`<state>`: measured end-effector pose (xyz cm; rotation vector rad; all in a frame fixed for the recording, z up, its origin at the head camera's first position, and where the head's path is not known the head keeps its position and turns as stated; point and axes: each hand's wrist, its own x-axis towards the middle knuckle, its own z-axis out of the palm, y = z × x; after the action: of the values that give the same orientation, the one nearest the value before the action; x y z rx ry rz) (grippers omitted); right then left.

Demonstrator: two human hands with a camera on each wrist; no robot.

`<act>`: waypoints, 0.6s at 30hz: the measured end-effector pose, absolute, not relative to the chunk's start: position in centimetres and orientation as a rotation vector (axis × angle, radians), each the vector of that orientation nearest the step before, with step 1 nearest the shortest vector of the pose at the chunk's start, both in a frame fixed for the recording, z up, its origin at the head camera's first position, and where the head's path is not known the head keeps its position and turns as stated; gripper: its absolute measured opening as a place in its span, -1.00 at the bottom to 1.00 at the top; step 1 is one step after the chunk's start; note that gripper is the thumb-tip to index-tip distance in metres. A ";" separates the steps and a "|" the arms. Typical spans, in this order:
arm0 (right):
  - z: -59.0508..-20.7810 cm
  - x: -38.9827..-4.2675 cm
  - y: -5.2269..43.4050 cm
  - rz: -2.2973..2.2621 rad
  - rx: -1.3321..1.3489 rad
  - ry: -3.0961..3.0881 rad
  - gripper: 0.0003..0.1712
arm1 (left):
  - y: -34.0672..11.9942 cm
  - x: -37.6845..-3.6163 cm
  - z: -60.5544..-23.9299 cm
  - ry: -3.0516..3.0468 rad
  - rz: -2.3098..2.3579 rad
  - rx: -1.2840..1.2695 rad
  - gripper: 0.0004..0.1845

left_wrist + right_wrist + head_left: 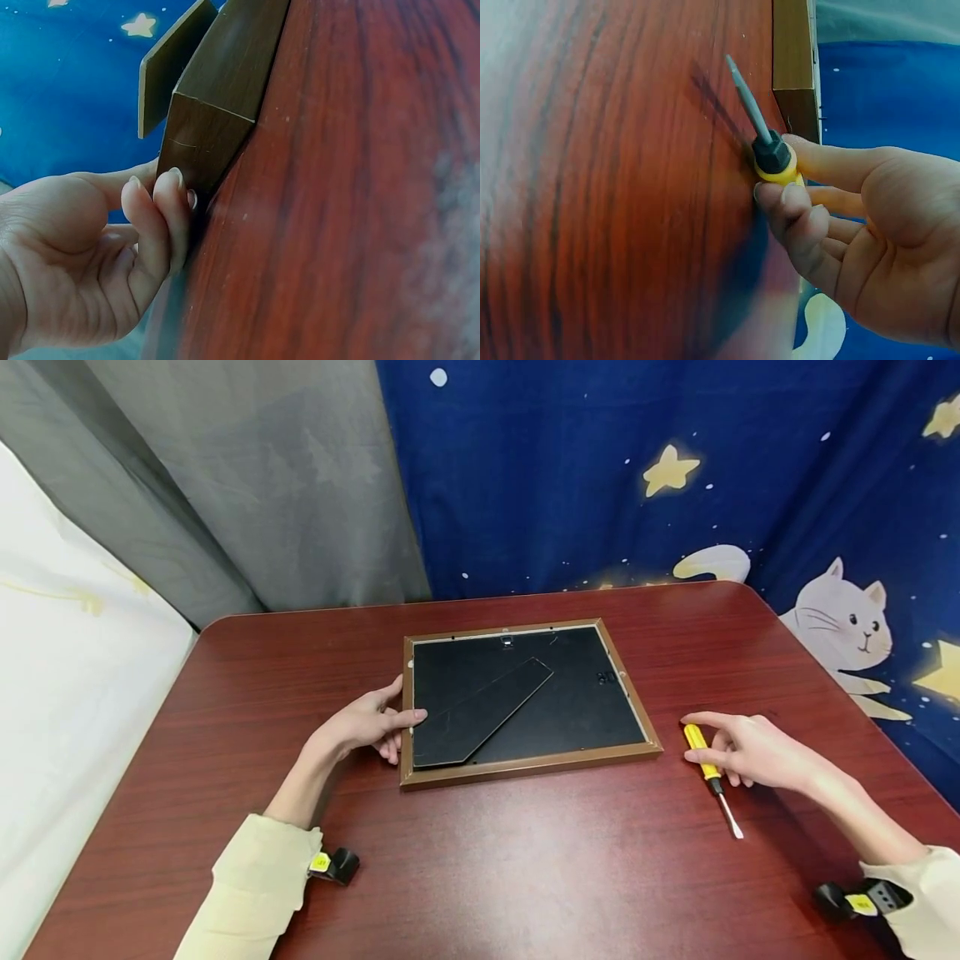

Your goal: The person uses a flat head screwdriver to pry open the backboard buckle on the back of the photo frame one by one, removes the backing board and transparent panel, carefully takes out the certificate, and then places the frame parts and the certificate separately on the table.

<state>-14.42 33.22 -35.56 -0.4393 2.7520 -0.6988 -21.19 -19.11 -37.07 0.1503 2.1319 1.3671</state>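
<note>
A brown picture frame (577, 718) lies on the table with its black backing up. Its black easel stand (480, 718) slants across the back, its lower end lifted a little in the left wrist view. My left hand (367, 724) grips the left edge of the frame, thumb over the top and fingers against the side. Right of the frame, my right hand (768, 753) holds a screwdriver (695, 737) by its yellow handle between thumb and fingers. The screwdriver's flat metal tip points toward the front of the table; in the right wrist view its shaft (750, 103) casts a shadow on the wood.
The reddish-brown table (525, 868) has rounded far corners. Behind it hang a grey curtain (285, 477) and a blue curtain (540, 477) with stars and a cat. White cloth (67, 635) hangs at the left. Each wrist wears a small black camera.
</note>
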 end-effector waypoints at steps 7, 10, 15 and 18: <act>-33.9 -16.4 33.2 -0.619 -0.536 2.990 -0.50 | -19.2 -21.2 -37.0 2.132 1.363 0.172 0.01; -33.3 -18.2 32.1 -0.632 -0.703 3.120 -0.63 | -19.3 -21.2 -36.9 2.133 1.366 0.165 0.01; -32.9 -21.0 29.2 -0.727 -0.944 3.141 -0.70 | -19.5 -21.2 -36.9 2.122 1.369 0.155 0.01; -33.2 -22.6 26.9 -0.789 -1.049 3.078 -0.69 | -19.5 -21.3 -37.0 2.113 1.370 0.146 0.02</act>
<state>-22.56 26.89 -33.16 -1.0490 3.0781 -0.7887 -21.27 -19.51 -36.96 0.1456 2.1127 1.3695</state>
